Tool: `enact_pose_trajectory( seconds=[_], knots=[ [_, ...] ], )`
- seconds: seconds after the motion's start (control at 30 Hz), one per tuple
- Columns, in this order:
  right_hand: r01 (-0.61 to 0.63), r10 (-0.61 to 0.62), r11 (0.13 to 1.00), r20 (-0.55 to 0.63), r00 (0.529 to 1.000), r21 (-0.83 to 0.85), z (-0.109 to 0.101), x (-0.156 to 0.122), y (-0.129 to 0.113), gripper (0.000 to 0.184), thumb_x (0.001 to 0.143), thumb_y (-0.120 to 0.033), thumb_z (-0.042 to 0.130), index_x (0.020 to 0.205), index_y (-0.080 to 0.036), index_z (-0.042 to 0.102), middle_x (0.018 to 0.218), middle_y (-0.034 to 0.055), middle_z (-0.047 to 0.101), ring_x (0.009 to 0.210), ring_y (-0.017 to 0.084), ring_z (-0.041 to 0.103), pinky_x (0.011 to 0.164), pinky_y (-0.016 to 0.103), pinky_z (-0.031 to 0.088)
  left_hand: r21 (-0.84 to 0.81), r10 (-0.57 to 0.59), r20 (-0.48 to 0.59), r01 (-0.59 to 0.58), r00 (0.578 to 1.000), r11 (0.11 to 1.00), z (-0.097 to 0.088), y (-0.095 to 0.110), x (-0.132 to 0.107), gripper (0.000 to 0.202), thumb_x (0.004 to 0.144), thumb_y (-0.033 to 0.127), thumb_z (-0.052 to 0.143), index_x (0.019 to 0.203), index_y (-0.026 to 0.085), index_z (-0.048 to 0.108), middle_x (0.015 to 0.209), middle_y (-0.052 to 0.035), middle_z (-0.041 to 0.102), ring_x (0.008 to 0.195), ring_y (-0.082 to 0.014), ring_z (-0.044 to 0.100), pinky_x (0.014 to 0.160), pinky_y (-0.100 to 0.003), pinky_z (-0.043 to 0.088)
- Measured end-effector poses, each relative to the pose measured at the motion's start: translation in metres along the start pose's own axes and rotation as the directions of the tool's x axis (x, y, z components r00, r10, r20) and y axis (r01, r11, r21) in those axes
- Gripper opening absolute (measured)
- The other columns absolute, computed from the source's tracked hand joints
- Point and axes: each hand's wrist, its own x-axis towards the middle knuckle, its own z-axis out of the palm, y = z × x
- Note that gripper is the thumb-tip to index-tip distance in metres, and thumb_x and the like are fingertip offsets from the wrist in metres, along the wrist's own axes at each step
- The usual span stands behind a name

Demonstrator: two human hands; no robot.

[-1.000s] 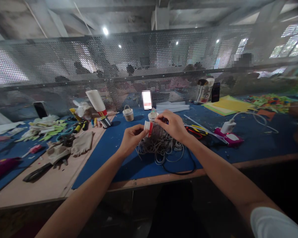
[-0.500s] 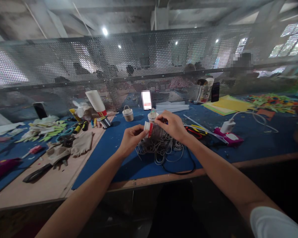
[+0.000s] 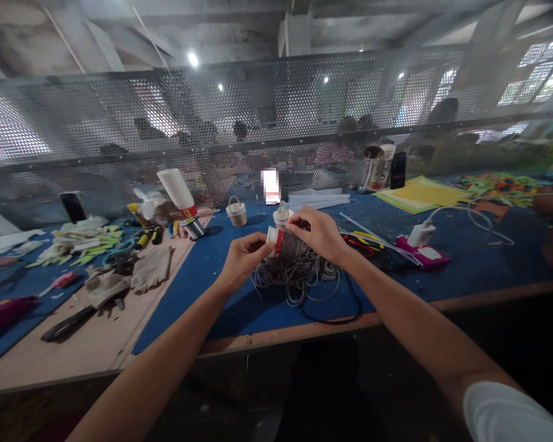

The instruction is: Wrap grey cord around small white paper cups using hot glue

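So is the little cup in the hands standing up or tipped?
Tipped: the cup is held sideways by the left hand, its white end pointing left.

The left hand (image 3: pixel 244 255) grips a paper cup (image 3: pixel 279 242) with a red band, tipped on its side, while the right hand (image 3: pixel 320 232) pinches at the grey cord (image 3: pixel 294 247) wound round it. Just below, a loose tangle of cord (image 3: pixel 301 276) lies on the blue-topped counter (image 3: pixel 184 313). Beyond the hands stands a small bucket (image 3: pixel 236 213) with a looped handle. Gloves (image 3: pixel 151 270) lie to the left; at right, a white plug (image 3: pixel 421 234) sits in a purple power block (image 3: pixel 431 256). A perforated screen (image 3: pixel 286 110) rises behind.
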Motion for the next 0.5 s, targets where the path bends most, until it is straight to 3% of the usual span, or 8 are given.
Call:
enact_pose_trajectory(
  seconds=[0.5],
  knots=[
    [-0.018,0.018,1.0,-0.037,0.999,0.01,-0.003,-0.002,-0.0045,0.011,0.094,-0.033,0.061,0.09,-0.024,0.066,0.089,0.0019,0.065,0.075,0.015,0.057,0.071,0.029,0.044,-0.019,-0.023,-0.032,0.022,0.999,1.0,0.0007,0.0011,0.0007,0.021,0.082,0.036,0.073,0.082,0.015,0.073,0.076,-0.0034,0.071,0.068,-0.0135,0.061,0.068,-0.024,0.048]
  ],
)
